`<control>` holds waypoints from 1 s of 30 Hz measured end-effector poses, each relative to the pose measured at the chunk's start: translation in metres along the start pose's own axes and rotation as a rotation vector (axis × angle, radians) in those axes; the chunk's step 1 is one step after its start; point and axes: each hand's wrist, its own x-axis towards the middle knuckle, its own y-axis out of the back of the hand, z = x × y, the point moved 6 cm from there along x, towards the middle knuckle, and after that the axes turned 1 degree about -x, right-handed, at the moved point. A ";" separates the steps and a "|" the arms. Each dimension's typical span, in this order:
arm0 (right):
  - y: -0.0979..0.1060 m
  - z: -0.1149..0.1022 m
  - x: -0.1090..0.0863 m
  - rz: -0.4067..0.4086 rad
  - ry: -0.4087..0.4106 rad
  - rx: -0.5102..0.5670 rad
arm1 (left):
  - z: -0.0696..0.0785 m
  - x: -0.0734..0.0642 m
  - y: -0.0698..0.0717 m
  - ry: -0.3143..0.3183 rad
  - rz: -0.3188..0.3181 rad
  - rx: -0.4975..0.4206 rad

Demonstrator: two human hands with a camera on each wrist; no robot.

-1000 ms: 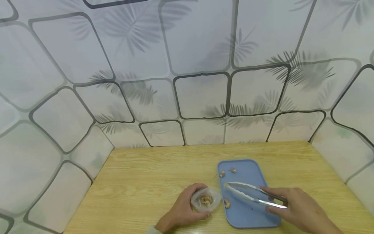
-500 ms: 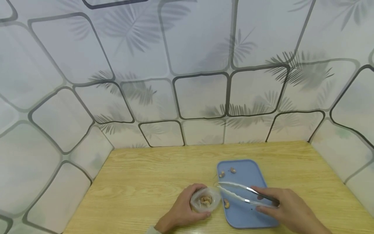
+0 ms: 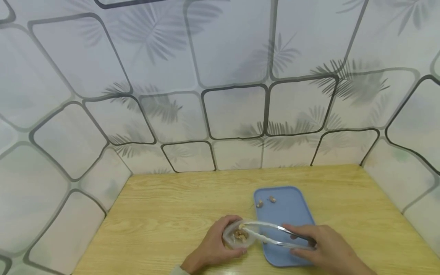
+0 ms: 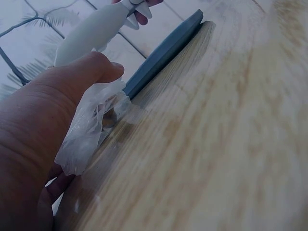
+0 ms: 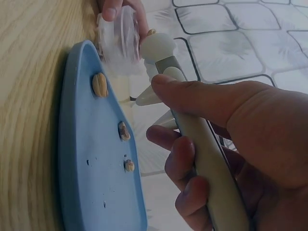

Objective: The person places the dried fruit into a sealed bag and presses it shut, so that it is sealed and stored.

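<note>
My left hand curls round a small clear plastic bag on the table, its mouth facing up. Several pale brown nuts, cashew-like in shape, lie inside the bag. With my right hand I grip white-tipped metal tongs, their tips over the bag's mouth. A nut shows at the tips. To the right of the bag is a blue tray. On the tray sit two nuts near the far left corner and another nut near its left edge, partly hidden by the tongs in the head view.
Beneath everything is a wood-grain table. Patterned wall covering rises along its back and both sides. Small dark crumbs dot the tray.
My right hand has moved the tongs leftward, from above the tray to over the bag's mouth, carrying a nut at the tips. My left hand and the bag have stayed put.
</note>
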 end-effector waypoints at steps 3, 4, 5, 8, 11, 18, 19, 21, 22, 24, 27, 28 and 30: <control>-0.003 0.001 0.000 -0.043 -0.047 0.024 | 0.000 0.000 -0.001 -0.001 -0.009 -0.013; -0.004 0.001 -0.001 -0.050 -0.058 0.031 | -0.001 0.000 -0.001 0.000 -0.011 -0.014; -0.004 0.001 -0.001 -0.051 -0.063 0.035 | -0.001 0.000 -0.001 0.001 -0.011 -0.013; -0.005 -0.003 -0.001 -0.022 -0.026 0.015 | -0.001 0.000 -0.001 0.004 -0.009 -0.003; -0.007 -0.007 0.001 -0.032 -0.015 0.006 | -0.002 0.000 0.000 0.006 -0.002 0.006; -0.004 -0.006 0.000 0.001 -0.017 0.034 | -0.001 0.001 0.000 0.002 0.005 0.001; -0.002 -0.005 -0.001 0.017 -0.001 0.028 | -0.001 0.001 0.000 -0.002 0.005 0.000; 0.002 -0.003 -0.003 0.042 0.033 0.006 | -0.001 0.001 0.000 -0.003 0.003 -0.002; 0.003 -0.001 -0.004 0.039 0.035 0.006 | -0.001 0.001 -0.001 -0.002 0.003 -0.003; 0.006 0.004 -0.005 0.015 0.017 0.001 | -0.002 0.001 -0.001 0.003 0.001 -0.004; 0.010 0.012 -0.006 -0.012 -0.020 -0.018 | -0.002 0.000 0.000 0.012 0.003 -0.002; 0.011 0.014 -0.006 -0.030 -0.045 -0.015 | -0.002 0.000 0.000 0.012 0.005 0.000; 0.015 0.019 -0.007 -0.045 -0.071 -0.016 | -0.002 0.000 0.000 0.013 0.007 -0.001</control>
